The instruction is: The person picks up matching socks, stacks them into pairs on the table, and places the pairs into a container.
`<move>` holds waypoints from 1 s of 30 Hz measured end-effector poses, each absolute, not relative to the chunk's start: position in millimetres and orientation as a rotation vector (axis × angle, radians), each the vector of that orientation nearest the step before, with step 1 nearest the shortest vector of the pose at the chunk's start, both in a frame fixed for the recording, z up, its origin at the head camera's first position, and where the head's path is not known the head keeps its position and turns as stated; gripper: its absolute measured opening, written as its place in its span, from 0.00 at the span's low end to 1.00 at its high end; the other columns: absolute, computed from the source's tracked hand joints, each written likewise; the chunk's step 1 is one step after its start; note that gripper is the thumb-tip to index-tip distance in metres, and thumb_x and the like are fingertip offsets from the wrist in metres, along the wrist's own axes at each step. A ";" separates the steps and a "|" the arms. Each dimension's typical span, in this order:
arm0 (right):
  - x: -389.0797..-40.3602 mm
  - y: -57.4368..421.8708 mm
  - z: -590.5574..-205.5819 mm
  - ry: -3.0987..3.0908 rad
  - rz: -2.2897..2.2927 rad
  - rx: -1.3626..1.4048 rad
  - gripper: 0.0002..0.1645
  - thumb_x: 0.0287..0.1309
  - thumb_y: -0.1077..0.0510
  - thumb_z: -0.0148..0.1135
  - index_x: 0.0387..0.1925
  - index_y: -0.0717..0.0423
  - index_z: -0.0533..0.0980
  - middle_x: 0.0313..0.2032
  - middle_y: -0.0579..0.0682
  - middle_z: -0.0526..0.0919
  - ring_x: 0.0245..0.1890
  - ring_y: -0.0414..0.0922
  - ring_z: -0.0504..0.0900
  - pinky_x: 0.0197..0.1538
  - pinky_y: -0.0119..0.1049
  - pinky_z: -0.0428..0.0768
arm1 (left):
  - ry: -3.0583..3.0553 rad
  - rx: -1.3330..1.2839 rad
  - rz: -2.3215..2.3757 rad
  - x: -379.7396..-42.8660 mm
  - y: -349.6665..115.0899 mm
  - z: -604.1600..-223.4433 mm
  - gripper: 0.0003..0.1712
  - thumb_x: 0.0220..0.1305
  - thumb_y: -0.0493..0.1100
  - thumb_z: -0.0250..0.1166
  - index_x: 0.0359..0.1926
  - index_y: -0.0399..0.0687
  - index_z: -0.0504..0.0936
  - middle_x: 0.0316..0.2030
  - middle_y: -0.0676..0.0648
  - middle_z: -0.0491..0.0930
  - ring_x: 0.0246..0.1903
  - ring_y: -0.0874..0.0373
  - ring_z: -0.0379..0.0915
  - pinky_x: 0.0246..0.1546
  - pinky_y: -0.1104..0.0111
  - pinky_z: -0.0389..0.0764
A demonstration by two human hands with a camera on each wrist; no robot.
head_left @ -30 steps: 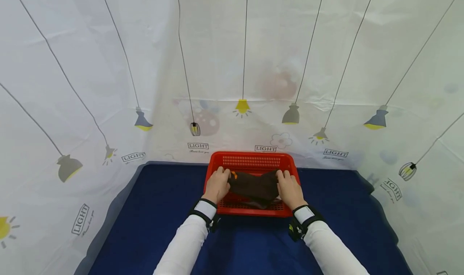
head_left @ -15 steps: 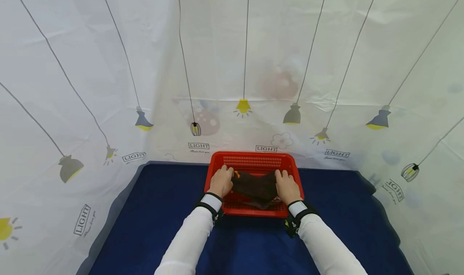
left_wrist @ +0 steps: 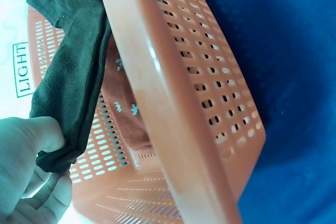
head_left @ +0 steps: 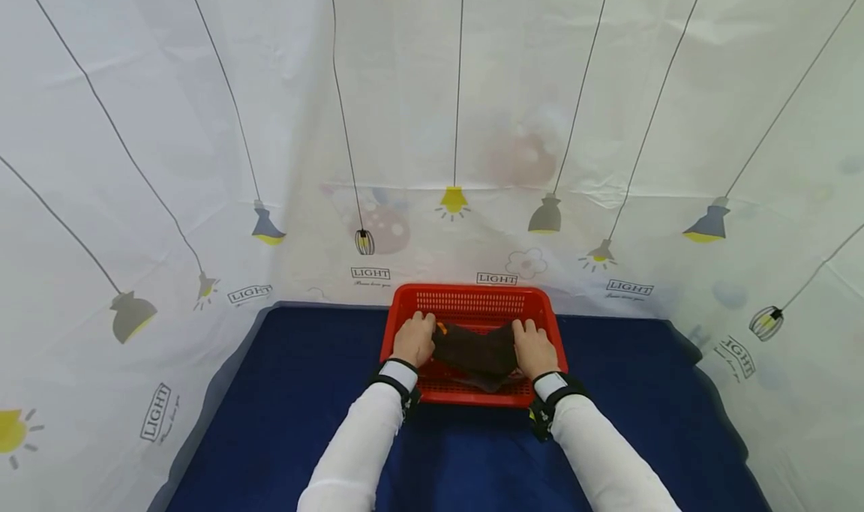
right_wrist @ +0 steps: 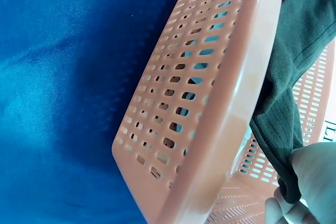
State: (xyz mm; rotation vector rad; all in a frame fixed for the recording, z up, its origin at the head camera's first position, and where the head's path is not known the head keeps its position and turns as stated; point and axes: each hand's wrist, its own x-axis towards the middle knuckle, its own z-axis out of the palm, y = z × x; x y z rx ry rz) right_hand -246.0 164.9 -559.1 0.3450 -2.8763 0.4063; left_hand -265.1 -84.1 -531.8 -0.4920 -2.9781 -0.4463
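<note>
A dark brown sock point(head_left: 475, 349) is stretched sideways over the red basket point(head_left: 472, 290) in the head view. At one end my left hand point(head_left: 414, 339) pinches the sock between thumb and fingers; a small orange mark shows beside it. My right hand point(head_left: 535, 349) pinches the other end, where the right wrist view shows ribbed knit point(right_wrist: 278, 127). Inside the basket, below the sock, lies a reddish-brown cloth point(left_wrist: 123, 103) with small pale flower shapes, partly hidden by the rim.
The basket stands on a dark blue cloth point(head_left: 310, 392), close to the back wall. A white sheet point(head_left: 432, 122) printed with hanging lamps covers the walls. Something pale blue point(right_wrist: 194, 81) shows through the basket's side holes.
My left hand has shifted slightly to the right, bringing its end of the sock along. My right hand has moved a little to the left. Both keep their hold.
</note>
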 end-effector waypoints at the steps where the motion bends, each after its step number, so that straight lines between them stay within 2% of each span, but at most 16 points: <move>1: -246.1 164.5 -559.0 -2.894 0.413 0.338 0.19 0.61 0.68 0.69 0.49 0.67 0.70 0.42 0.67 0.74 0.36 0.64 0.79 0.32 0.56 0.84 | -2.981 -0.485 -0.441 -265.7 -84.1 -532.7 0.13 0.61 0.28 0.69 0.46 0.35 0.79 0.38 0.36 0.76 0.33 0.43 0.80 0.33 0.57 0.83; 5: -247.4 163.0 -557.7 -2.978 0.411 0.317 0.22 0.59 0.72 0.69 0.52 0.69 0.70 0.46 0.68 0.74 0.41 0.66 0.79 0.35 0.56 0.84 | -2.969 -0.469 -0.420 -268.0 -84.8 -536.6 0.18 0.60 0.28 0.70 0.50 0.33 0.77 0.39 0.35 0.76 0.33 0.41 0.80 0.34 0.55 0.83; 10: -249.0 162.4 -558.8 -3.030 0.389 0.304 0.28 0.53 0.74 0.72 0.54 0.70 0.70 0.48 0.69 0.74 0.43 0.67 0.79 0.37 0.57 0.84 | -2.984 -0.446 -0.413 -270.7 -84.3 -542.8 0.17 0.61 0.28 0.69 0.50 0.32 0.78 0.40 0.34 0.77 0.34 0.40 0.80 0.36 0.55 0.84; 15: -248.0 163.3 -561.3 -3.060 0.363 0.297 0.26 0.55 0.73 0.71 0.54 0.70 0.71 0.48 0.69 0.74 0.44 0.67 0.79 0.39 0.58 0.84 | -3.049 -0.408 -0.393 -273.5 -82.5 -547.5 0.15 0.63 0.29 0.68 0.50 0.33 0.79 0.40 0.34 0.78 0.35 0.40 0.81 0.37 0.55 0.84; 24: -244.8 164.6 -560.2 -3.168 0.321 0.250 0.28 0.56 0.70 0.72 0.58 0.70 0.74 0.51 0.69 0.74 0.50 0.67 0.78 0.44 0.59 0.83 | -3.063 -0.370 -0.400 -275.3 -80.3 -552.9 0.14 0.61 0.29 0.70 0.48 0.32 0.81 0.39 0.33 0.78 0.34 0.39 0.82 0.36 0.53 0.85; 30: -246.1 165.9 -560.7 -3.223 0.298 0.233 0.25 0.59 0.69 0.70 0.57 0.69 0.76 0.51 0.68 0.74 0.50 0.66 0.76 0.45 0.59 0.83 | -3.121 -0.339 -0.399 -273.1 -80.2 -551.8 0.14 0.59 0.30 0.73 0.46 0.33 0.83 0.39 0.34 0.79 0.36 0.39 0.82 0.38 0.53 0.85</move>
